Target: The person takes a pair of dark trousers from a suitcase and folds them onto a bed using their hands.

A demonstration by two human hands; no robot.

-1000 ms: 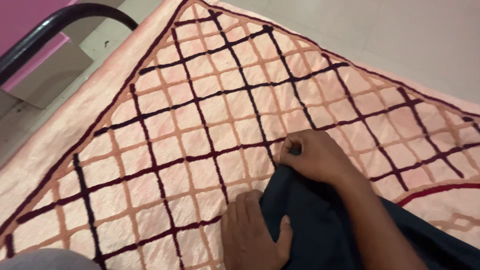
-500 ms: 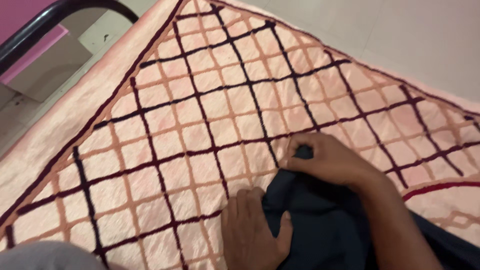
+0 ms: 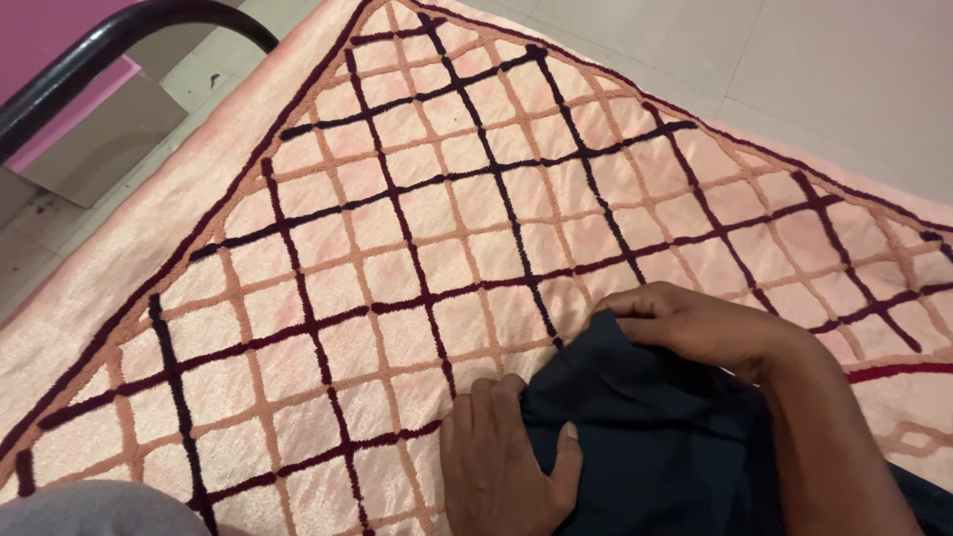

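A dark navy cloth [image 3: 645, 427] is laid on a pink blanket [image 3: 397, 248] patterned with a maroon and tan lattice, near the lower right of the view. The right hand [image 3: 695, 328] is closed on the cloth's upper edge, the fold pinched between thumb and fingers. The left hand [image 3: 496, 457] is spread flat, palm down, fingers on the blanket and thumb pressed against the cloth's left edge. A black curved rail [image 3: 119, 50] and pale floor tiles [image 3: 794, 69] are seen beyond the blanket. For a clean fold, it is judged that the pinched edge should be kept taut and the flat hand held firm as an anchor
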